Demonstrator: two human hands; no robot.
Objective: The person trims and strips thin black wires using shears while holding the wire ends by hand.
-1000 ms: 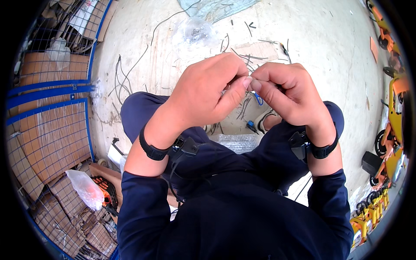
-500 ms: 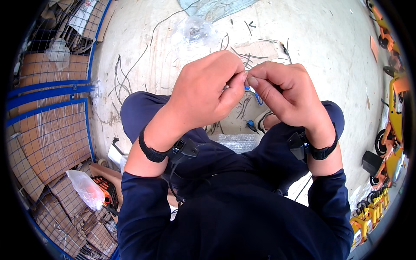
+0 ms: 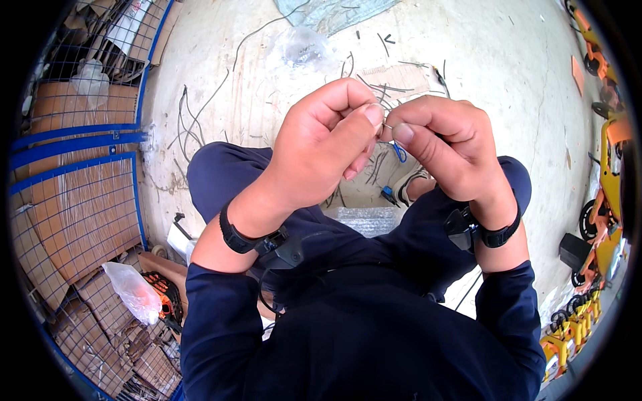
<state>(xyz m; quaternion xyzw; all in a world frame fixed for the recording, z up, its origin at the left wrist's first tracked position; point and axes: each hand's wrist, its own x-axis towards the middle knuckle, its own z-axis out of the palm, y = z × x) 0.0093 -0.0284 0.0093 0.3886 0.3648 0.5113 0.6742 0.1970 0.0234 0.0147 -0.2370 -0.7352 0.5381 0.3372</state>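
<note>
My left hand (image 3: 321, 144) and my right hand (image 3: 449, 144) are raised in front of my knees, their fingertips almost meeting. A thin, pale wire (image 3: 388, 125) spans the small gap between them. My left thumb and index finger pinch one end, while the right thumb and index finger close on the other. Most of the wire is hidden by the fingers. Below the right fingertips, a blue loop-shaped handle (image 3: 400, 154) shows on the floor, partly covered. Dark cut cable pieces (image 3: 379, 167) lie beneath the hands.
Beyond my hands lie a clear plastic bag (image 3: 304, 50), a flat cardboard piece (image 3: 394, 79) and a light blue sheet (image 3: 338, 15). A blue mesh cage (image 3: 73, 137) holding cardboard stands left. Yellow and orange wheeled frames (image 3: 605, 194) line the right side.
My left hand has rotated, bringing its thumb on top into view. The fingertips have drawn slightly apart, and the thin wire now shows between them. My right hand has shifted slightly right.
</note>
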